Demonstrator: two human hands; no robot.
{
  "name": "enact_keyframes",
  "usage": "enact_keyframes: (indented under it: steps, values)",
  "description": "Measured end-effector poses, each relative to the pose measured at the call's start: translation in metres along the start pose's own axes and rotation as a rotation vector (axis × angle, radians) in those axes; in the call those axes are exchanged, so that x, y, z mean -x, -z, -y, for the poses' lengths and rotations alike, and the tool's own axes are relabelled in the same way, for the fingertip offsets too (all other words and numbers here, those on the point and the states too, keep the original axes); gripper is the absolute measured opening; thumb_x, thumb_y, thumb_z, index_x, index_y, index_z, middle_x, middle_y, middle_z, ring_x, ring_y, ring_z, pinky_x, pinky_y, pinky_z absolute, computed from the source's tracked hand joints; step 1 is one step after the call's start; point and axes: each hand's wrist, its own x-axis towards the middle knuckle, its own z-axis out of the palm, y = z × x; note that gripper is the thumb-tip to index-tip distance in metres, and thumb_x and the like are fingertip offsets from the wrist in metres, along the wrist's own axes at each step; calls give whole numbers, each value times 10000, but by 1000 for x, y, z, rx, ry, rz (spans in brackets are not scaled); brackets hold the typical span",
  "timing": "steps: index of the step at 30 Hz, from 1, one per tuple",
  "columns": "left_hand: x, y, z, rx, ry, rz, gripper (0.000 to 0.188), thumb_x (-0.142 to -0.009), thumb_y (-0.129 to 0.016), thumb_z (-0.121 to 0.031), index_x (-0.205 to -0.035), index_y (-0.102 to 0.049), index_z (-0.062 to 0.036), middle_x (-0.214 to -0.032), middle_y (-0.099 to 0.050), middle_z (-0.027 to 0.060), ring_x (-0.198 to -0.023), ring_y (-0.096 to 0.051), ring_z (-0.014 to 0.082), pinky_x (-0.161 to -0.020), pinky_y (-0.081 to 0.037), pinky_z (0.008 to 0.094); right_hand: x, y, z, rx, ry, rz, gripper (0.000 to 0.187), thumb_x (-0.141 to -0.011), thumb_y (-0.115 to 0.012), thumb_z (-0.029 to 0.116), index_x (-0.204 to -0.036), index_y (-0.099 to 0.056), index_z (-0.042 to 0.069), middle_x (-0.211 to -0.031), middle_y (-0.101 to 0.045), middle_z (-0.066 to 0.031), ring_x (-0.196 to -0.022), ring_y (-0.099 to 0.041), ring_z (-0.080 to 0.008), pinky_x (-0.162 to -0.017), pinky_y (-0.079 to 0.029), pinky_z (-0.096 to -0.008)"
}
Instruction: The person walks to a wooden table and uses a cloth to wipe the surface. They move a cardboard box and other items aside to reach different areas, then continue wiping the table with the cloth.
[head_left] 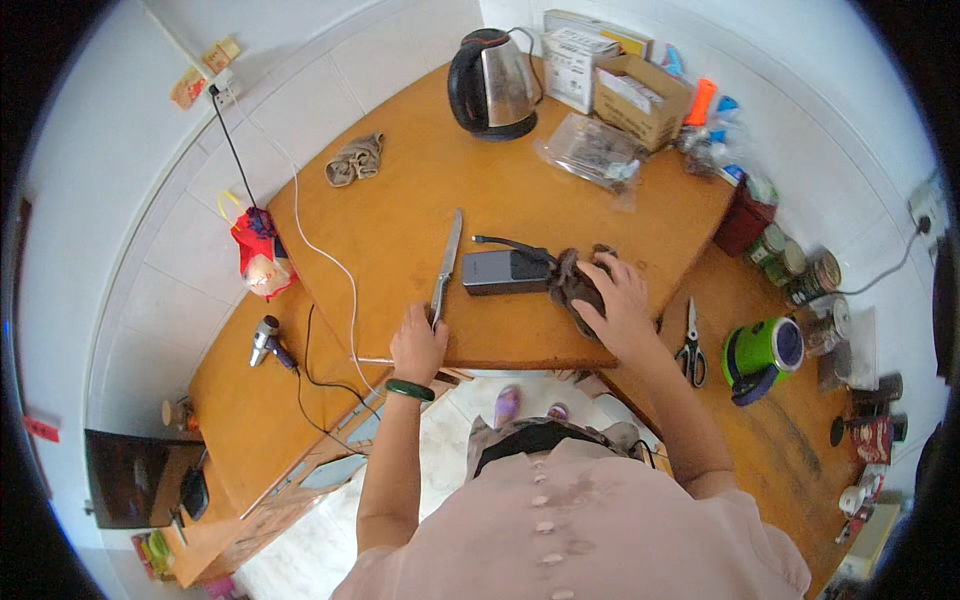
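Note:
My left hand (418, 344) is closed at the handle end of a kitchen knife (449, 262), which lies on the wooden table with its blade pointing away from me. A green bangle (410, 390) circles that wrist. My right hand (622, 305) grips a crumpled dark brown cloth (574, 287), thumb on the near side and fingers over the top. Between the hands rests a dark grey rectangular device (505, 272) like a power bank. A short black cable (510, 243) runs along its far side, and the cloth touches or nearly touches its right end.
An electric kettle (494, 85), an open cardboard box (640, 100) and a clear plastic package (592, 150) stand at the back. A folded cloth (355, 160) lies far left, a hair dryer (268, 343) nearer. Scissors (691, 348) and a green jug (762, 355) are on the right.

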Motion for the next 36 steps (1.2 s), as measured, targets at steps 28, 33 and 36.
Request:
enact_keyframes:
  steps: [28,33,36]
  values:
    - [-357,1,-99,634,-561,-405,656,-794,-771,-306,-1255,-473,54,-1187,-535,259,-1114,-536,374,-963,-435,445,-69,-20,43,-854,-786,-270,191,-927,-579,114,-1099,-552,36,-762,-482,5,-590,-471,-89,-532,-373,-222]
    - [-398,-18,-134,1058,-370,-76,446,-779,-787,-226,-1061,-601,66,-885,-653,137,-818,-622,222,-769,-505,355,-65,-21,50,-832,-845,-229,207,-922,-528,59,-1124,-539,15,-740,-500,0,-612,-478,-74,-545,-394,-226]
    - [-410,-21,-142,1259,-308,-55,214,-766,-751,-119,-889,-660,30,-755,-650,55,-689,-585,137,-658,-500,300,-61,-18,58,-887,-895,-221,201,-912,-533,43,-1112,-526,25,-746,-516,-9,-590,-490,-77,-535,-409,-222]
